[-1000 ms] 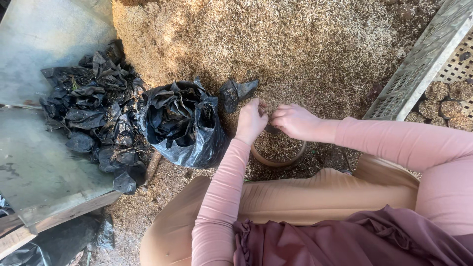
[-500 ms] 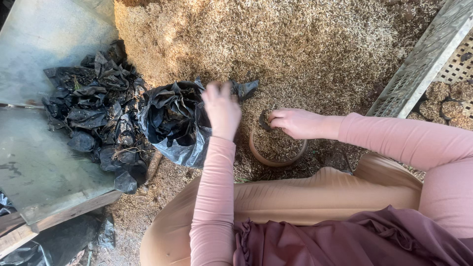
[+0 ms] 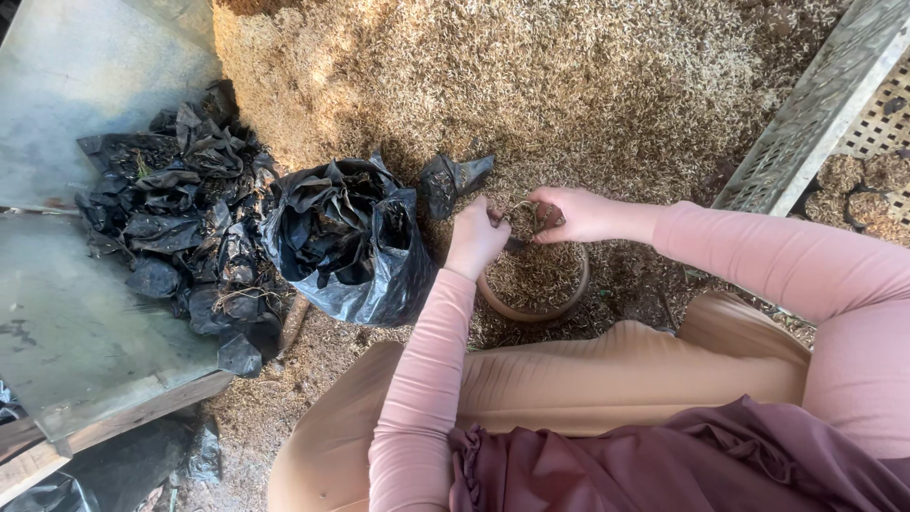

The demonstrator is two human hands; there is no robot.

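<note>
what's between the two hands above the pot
In the head view, a small black bag, husk-filled, held open between left hand and right hand above the clay pot.

My one view comes from a head camera, looking steeply down, close above the pot [image 3: 534,284] by my knees.

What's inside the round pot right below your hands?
The pot holds loose straw-coloured husk up to near its rim. The left hand and right hand cover its far edge; anything buried is hidden.

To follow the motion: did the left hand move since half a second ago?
Yes. The left hand came back from the black bag toward the pot.
</note>
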